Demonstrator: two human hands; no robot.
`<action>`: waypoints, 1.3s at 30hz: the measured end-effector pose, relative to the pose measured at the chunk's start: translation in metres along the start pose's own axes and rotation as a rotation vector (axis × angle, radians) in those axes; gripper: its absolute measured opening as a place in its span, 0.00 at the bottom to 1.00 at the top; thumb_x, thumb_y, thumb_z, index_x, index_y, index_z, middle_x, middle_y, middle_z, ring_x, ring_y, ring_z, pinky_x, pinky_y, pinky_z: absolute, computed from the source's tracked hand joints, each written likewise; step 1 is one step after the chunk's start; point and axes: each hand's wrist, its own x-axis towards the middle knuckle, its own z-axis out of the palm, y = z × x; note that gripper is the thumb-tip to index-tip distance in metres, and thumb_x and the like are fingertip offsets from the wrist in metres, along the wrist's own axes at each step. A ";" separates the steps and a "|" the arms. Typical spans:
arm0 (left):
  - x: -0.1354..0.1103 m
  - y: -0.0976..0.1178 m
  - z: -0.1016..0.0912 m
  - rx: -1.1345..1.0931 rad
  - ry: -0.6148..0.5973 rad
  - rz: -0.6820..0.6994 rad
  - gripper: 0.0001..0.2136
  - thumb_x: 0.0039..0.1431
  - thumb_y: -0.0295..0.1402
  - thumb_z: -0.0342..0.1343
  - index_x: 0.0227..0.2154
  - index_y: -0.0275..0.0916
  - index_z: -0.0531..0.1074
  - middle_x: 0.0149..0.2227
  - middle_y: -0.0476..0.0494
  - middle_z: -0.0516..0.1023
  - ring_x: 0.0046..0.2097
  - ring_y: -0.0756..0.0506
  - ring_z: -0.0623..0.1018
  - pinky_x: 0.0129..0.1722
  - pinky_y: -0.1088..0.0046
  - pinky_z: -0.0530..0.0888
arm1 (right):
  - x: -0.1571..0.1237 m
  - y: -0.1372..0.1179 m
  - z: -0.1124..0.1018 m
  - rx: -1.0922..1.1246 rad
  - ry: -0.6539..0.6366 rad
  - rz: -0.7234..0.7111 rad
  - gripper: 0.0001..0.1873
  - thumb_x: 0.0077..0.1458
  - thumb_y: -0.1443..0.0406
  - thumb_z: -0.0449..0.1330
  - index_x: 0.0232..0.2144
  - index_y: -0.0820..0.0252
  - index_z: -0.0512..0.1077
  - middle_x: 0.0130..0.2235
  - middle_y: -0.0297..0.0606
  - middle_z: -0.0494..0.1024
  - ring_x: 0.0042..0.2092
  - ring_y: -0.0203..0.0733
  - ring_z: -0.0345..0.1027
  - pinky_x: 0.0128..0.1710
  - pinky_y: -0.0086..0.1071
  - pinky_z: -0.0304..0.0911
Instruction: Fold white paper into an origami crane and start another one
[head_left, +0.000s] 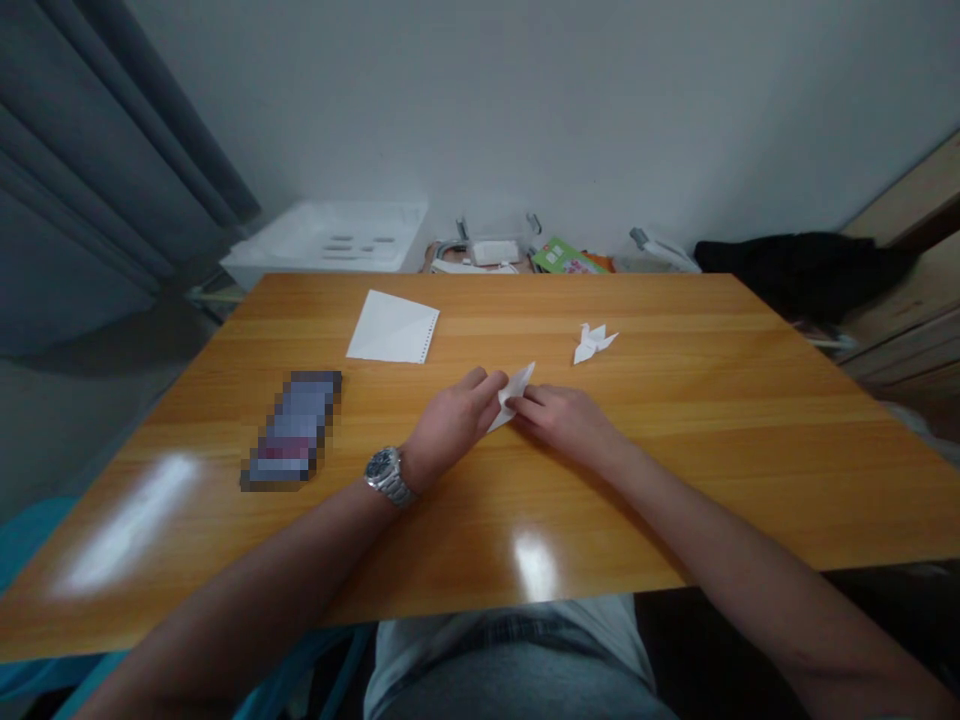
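A small folded white paper piece (515,391) lies on the wooden table (675,450) between my two hands. My left hand (450,425), with a metal watch on its wrist, curls its fingers onto the paper's left edge. My right hand (566,420) pinches the paper's right side with its fingertips pressed together. A finished white paper crane (592,342) stands farther back to the right. A flat white sheet (394,327) with a perforated edge lies at the back left.
A blurred-out dark rectangular object (294,430) lies on the table's left part. Behind the table a white plastic bin (330,240), cables, a green packet (561,256) and a black cloth (802,265) sit along the wall. Grey curtain hangs at left.
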 end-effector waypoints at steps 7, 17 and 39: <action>-0.001 -0.004 -0.003 0.137 -0.122 0.080 0.11 0.71 0.35 0.47 0.48 0.42 0.73 0.41 0.42 0.71 0.33 0.47 0.74 0.30 0.72 0.69 | -0.001 0.009 -0.006 0.068 0.042 -0.080 0.08 0.67 0.67 0.56 0.39 0.60 0.76 0.37 0.43 0.79 0.39 0.45 0.72 0.37 0.35 0.64; -0.002 -0.015 -0.006 0.136 -0.117 0.131 0.13 0.70 0.33 0.47 0.49 0.41 0.76 0.40 0.42 0.73 0.34 0.47 0.76 0.33 0.72 0.71 | -0.005 0.023 -0.004 0.133 0.064 -0.121 0.09 0.67 0.66 0.56 0.38 0.59 0.76 0.37 0.43 0.78 0.38 0.45 0.71 0.38 0.37 0.66; -0.005 -0.024 0.003 -0.301 0.030 0.210 0.08 0.64 0.36 0.60 0.42 0.39 0.76 0.54 0.38 0.71 0.54 0.42 0.76 0.54 0.65 0.74 | -0.009 0.027 -0.002 0.639 0.116 0.064 0.06 0.64 0.66 0.60 0.40 0.58 0.78 0.39 0.40 0.81 0.40 0.41 0.75 0.40 0.32 0.66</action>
